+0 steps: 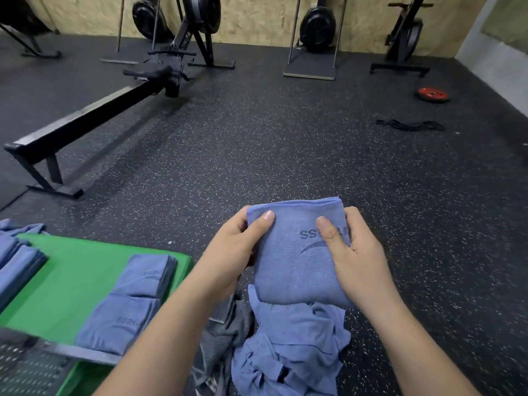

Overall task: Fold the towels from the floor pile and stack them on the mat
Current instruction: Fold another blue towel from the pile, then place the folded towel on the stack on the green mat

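Observation:
I hold a folded blue towel (297, 261) in front of me, above the floor pile. My left hand (234, 252) grips its left edge, thumb on top. My right hand (354, 252) grips its right edge, thumb lying across a dark printed logo. Below it, a crumpled pile of blue towels (291, 347) lies on the speckled floor, with a grey striped cloth (225, 327) at its left. The green mat (74, 270) is at lower left. It carries a stack of folded blue towels (148, 275), another folded towel (114, 324) in front of it, and a further stack (17, 261) at the left edge.
A rowing machine (94, 115) stretches across the left of the black rubber floor. Exercise machines stand along the back wall. A red weight plate (433, 94) and a black band (410, 125) lie at far right. A perforated grey surface (28, 370) sits at bottom left.

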The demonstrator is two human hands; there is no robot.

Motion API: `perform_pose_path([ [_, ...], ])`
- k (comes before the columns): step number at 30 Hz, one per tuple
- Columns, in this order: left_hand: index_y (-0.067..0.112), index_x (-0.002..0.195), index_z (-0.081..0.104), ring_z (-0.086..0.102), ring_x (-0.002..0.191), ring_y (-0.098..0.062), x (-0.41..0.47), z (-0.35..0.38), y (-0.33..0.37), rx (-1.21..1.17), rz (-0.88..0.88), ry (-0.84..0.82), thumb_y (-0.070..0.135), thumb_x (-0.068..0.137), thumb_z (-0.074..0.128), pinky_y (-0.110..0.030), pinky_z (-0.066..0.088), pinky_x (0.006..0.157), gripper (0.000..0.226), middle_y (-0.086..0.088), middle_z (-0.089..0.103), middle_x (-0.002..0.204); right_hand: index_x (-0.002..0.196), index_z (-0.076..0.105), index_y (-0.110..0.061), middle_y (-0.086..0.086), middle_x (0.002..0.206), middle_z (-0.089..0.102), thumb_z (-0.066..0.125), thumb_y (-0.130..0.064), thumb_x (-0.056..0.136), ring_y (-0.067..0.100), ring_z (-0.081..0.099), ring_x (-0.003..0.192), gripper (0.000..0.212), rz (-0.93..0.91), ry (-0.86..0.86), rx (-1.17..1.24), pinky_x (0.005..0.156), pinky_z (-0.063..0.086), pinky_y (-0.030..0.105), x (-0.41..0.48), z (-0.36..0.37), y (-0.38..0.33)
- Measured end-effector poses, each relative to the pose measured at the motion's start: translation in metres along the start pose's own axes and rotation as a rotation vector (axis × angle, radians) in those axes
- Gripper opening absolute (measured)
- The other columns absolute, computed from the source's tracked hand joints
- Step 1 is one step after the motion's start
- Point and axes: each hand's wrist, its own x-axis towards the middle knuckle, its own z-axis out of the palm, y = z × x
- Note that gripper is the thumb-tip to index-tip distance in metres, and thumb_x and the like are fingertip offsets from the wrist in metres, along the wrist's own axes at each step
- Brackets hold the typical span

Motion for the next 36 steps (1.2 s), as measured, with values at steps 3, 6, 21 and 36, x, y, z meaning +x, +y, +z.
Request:
perform_pose_path([
  [3, 0.017, 0.134, 0.064, 0.074, 0.121, -0.028, 0.002, -0.014, -0.005, -0.006, -0.048, -0.017, 0.028, 0.102, 0.073, -0.044, 0.062, 0.096, 0.035, -0.009, 0.078, 0.128, 0.092, 0.055, -0.02, -0.002, 0.081, 0.067, 0.062, -0.054, 0.103, 0.023, 0.065, 0.079, 0.037, 0.066, 0.011, 0.061, 0.076, 0.053, 0.043, 0.01, 0.031, 0.01],
  [6, 0.017, 0.142, 0.059, 0.072, 0.125, -0.025, 0.007, -0.06, -0.022, 0.098, -0.104, -0.122, 0.006, 0.093, 0.082, -0.039, 0.062, 0.097, 0.056, -0.005, 0.077, 0.132, 0.087, 0.052, -0.018, 0.0, 0.079, 0.063, 0.063, -0.051, 0.104, 0.023, 0.06, 0.077, 0.039, 0.149, -0.029, 0.122, 0.081, 0.053, 0.047, 0.019, 0.077, 0.028],
  [21, 0.026, 0.123, 0.066, 0.078, 0.104, -0.018, 0.023, -0.33, -0.168, 0.459, -0.271, 0.4, 0.025, 0.097, 0.08, -0.053, 0.06, 0.097, 0.029, 0.002, 0.081, 0.111, 0.125, 0.059, -0.01, 0.004, 0.114, 0.081, 0.067, 0.003, 0.081, 0.024, 0.077, 0.109, 0.047, 0.649, -0.583, 0.41, 0.087, 0.063, 0.043, 0.001, 0.376, 0.146],
  [36, 0.023, 0.133, 0.06, 0.069, 0.109, -0.042, 0.087, -0.46, -0.237, 1.04, -0.218, 0.646, 0.035, 0.108, 0.061, -0.042, 0.049, 0.083, 0.028, -0.016, 0.077, 0.116, 0.131, 0.054, -0.023, 0.007, 0.098, 0.066, 0.066, 0.003, 0.098, 0.017, 0.067, 0.082, 0.044, 0.548, -0.654, 0.23, 0.067, 0.062, 0.032, 0.026, 0.527, 0.165],
])
